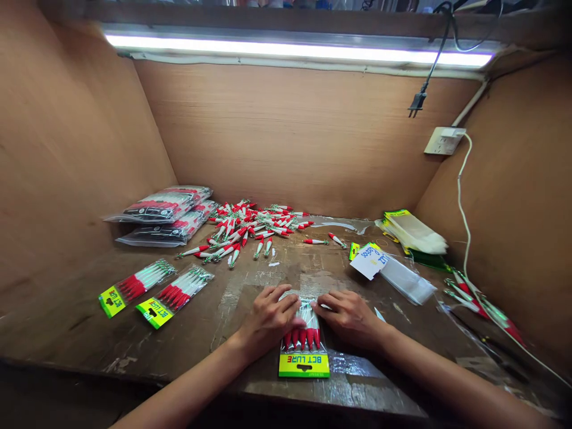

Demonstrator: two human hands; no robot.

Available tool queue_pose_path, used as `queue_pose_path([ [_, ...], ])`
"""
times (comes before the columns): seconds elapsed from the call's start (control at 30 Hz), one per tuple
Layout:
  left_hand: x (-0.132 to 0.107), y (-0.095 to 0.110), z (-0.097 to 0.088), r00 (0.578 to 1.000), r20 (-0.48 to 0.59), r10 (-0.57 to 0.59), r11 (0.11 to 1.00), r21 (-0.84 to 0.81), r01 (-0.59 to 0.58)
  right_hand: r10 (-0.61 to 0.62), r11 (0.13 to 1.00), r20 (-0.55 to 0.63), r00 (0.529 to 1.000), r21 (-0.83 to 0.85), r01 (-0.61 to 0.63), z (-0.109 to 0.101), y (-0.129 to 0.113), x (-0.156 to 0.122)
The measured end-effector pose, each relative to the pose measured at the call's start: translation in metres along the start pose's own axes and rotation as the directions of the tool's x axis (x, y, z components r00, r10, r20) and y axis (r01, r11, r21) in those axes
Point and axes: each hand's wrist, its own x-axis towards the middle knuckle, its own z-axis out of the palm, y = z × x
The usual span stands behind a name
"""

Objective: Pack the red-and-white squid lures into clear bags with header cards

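Note:
A clear packet of red-and-white lures [304, 347] with a yellow-green "BCT LURE" header lies on the wooden bench [89, 333] near its front edge. My left hand [268, 319] rests on the packet's upper left part, fingers curled and pressing down. My right hand [346, 314] presses the upper right part, fingertips meeting the left hand's over the packet's far end. Two filled packets [154, 289] lie side by side to the left.
A pile of loose red-and-white lures [250, 229] sits at the back centre. Stacked bags of packets [165, 214] lie at the back left. Empty sleeves and header cards [402, 250] are at the right, with a few loose lures [473, 301] and a white cable [462, 214].

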Motion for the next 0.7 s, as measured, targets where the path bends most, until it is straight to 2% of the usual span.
queue_pose_path([
  [0.17, -0.016, 0.007, -0.011, 0.997, 0.075, 0.021, 1.000, 0.015, -0.022, -0.044, 0.999, 0.062, 0.997, -0.003, 0.044, -0.012, -0.004, -0.008],
  [0.33, -0.036, 0.015, -0.014, 0.986, 0.138, -0.099, 0.995, 0.028, 0.096, -0.045, 0.989, 0.110, 0.993, 0.148, 0.028, -0.022, 0.000, -0.021],
  [0.37, -0.039, 0.014, -0.012, 0.983, 0.129, -0.131, 0.991, 0.011, 0.130, 0.003, 0.979, 0.099, 0.995, 0.201, -0.023, -0.021, 0.002, -0.023],
  [0.43, -0.040, 0.009, -0.009, 0.963, 0.079, -0.257, 0.965, -0.036, 0.261, 0.195, 0.922, 0.060, 0.979, 0.330, -0.204, -0.017, 0.006, -0.023],
  [0.5, -0.035, 0.002, -0.005, 0.901, 0.029, -0.433, 0.896, -0.099, 0.434, 0.401, 0.802, 0.067, 0.914, 0.455, -0.386, -0.011, 0.009, -0.017],
  [0.53, -0.031, -0.001, -0.003, 0.862, 0.025, -0.507, 0.853, -0.131, 0.505, 0.458, 0.748, 0.091, 0.884, 0.498, -0.439, -0.008, 0.009, -0.012],
  [0.6, -0.020, -0.007, -0.001, 0.817, 0.061, -0.574, 0.797, -0.188, 0.574, 0.480, 0.696, 0.148, 0.865, 0.536, -0.478, -0.003, 0.009, 0.000],
  [0.7, -0.001, -0.010, 0.001, 0.807, 0.098, -0.583, 0.758, -0.291, 0.583, 0.492, 0.654, 0.179, 0.852, 0.569, -0.498, 0.002, 0.003, 0.012],
])
